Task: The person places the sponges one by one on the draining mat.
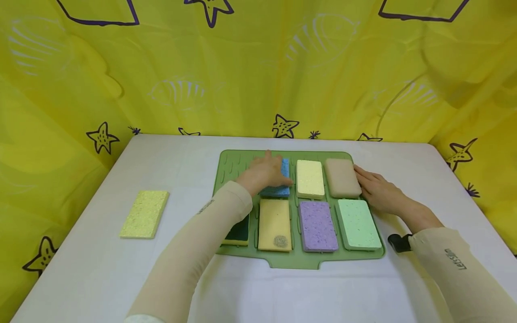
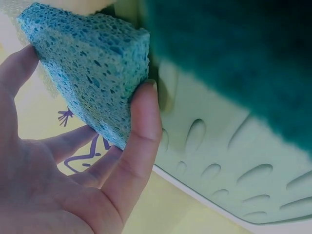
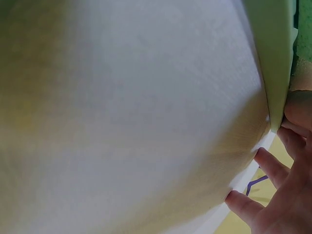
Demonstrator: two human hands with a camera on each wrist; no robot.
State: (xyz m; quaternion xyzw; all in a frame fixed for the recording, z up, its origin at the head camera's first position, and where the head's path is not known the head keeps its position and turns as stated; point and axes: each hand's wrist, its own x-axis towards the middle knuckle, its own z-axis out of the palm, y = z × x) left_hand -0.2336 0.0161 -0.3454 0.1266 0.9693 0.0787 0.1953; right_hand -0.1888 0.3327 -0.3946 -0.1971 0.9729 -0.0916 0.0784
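My left hand (image 1: 264, 173) reaches over the back row of a green ridged mat (image 1: 295, 262). It holds a blue sponge (image 1: 279, 192) between thumb and fingers; the left wrist view shows the porous blue sponge (image 2: 92, 73) gripped at its sides. At the mat's right edge rests my right hand (image 1: 381, 194), fingers extended, beside a beige sponge (image 1: 343, 178). In the right wrist view its fingers (image 3: 273, 168) touch the white surface and the mat's rim (image 3: 273, 63). A cream sponge (image 1: 310, 179) lies between the blue and beige ones.
Along the mat's front row lie a dark green scrub sponge (image 1: 239, 233), a tan sponge (image 1: 274, 222) with a grey spot, a purple sponge (image 1: 318, 226) and a mint sponge (image 1: 359, 224). A yellow sponge (image 1: 144, 214) sits apart on the white table (image 1: 97, 269). Behind hangs a yellow curtain (image 1: 242, 58).
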